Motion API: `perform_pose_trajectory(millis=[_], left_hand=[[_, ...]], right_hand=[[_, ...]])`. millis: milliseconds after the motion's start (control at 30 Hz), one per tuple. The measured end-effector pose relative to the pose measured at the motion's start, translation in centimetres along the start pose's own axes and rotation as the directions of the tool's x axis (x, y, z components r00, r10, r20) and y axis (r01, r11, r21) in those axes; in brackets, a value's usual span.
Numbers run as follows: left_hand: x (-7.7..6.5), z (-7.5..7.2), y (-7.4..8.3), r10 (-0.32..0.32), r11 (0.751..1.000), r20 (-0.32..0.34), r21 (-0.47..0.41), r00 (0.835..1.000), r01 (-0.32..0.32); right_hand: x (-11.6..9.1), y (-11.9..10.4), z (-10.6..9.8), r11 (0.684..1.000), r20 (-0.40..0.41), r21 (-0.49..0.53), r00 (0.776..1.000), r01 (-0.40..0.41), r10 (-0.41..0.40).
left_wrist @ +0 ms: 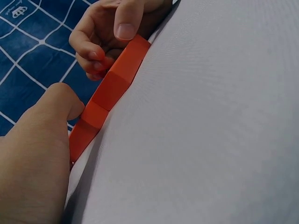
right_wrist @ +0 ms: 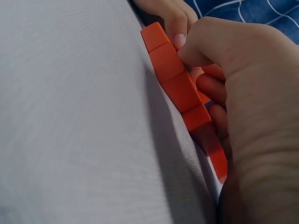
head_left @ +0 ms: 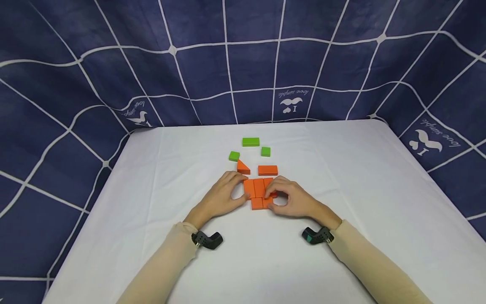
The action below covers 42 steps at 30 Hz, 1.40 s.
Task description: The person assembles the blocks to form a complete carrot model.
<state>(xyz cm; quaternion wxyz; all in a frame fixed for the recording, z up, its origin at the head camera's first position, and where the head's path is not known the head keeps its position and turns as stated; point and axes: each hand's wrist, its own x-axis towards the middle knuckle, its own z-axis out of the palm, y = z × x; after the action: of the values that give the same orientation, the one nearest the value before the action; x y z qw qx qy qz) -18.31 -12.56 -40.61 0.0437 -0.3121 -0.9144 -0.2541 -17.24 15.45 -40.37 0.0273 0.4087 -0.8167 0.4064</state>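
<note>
Orange blocks (head_left: 259, 188) lie flat against one another, three upright in a row with two smaller ones along the near side. My left hand (head_left: 225, 195) holds the leftmost block (head_left: 248, 186), its thumb at the near corner and fingertips at the far one. From the other side, my right hand (head_left: 294, 197) pinches the small near-right block (head_left: 267, 203), thumb on its right edge and a curled finger over its far edge. In the right wrist view the near faces of the orange blocks (right_wrist: 167, 63) form a stepped line; the right hand partly hides the right end.
Beyond the group lie an orange triangular block (head_left: 243, 167) and an orange rectangular block (head_left: 268, 170). Farther back are a long green block (head_left: 251, 142) and two small green blocks (head_left: 265, 151). A white cloth (head_left: 250, 261) covers the table; dark blue gridded fabric (head_left: 250, 67) hangs behind.
</note>
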Motion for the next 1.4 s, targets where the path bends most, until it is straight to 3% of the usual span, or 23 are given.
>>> perform_pose_trajectory(millis=[200, 400, 667, 867, 1100, 1267, 1400], left_hand=[[0.3, 0.0, 0.1, 0.008, 1.000, 0.008, 0.003, 1.000, -0.008], [0.2, 0.1, 0.1, -0.004, 1.000, 0.028, -0.007, 1.000, 0.005], [0.1, 0.1, 0.1, 0.011, 1.000, 0.009, -0.008, 1.000, -0.011], [-0.1, 0.0, 0.1, -0.014, 1.000, 0.008, -0.012, 1.000, 0.014], [0.2, -0.3, -0.1, -0.018, 1.000, 0.001, -0.016, 1.000, 0.018], [0.3, -0.3, -0.1, -0.027, 1.000, 0.008, -0.016, 1.000, 0.027], [0.1, -0.2, -0.1, -0.033, 0.999, 0.029, -0.015, 0.999, 0.034]], right_hand=[[-0.1, -0.2, 0.0, 0.998, -0.066, 0.061, 0.997, -0.026, 0.030], [0.1, -2.6, -0.5, 0.988, -0.117, 0.150, 0.991, -0.043, 0.061], [-0.2, -1.2, 0.0, 0.986, -0.181, 0.150, 0.978, -0.075, 0.102], [0.0, 0.2, -0.1, 0.988, -0.239, 0.105, 0.961, -0.115, 0.137], [0.7, 0.7, -0.9, 0.988, -0.350, 0.031, 0.924, -0.150, 0.152], [0.9, 1.1, -1.2, 0.979, -0.408, -0.036, 0.898, -0.199, 0.168], [0.9, 1.8, -1.3, 0.966, -0.417, -0.096, 0.891, -0.241, 0.181]])
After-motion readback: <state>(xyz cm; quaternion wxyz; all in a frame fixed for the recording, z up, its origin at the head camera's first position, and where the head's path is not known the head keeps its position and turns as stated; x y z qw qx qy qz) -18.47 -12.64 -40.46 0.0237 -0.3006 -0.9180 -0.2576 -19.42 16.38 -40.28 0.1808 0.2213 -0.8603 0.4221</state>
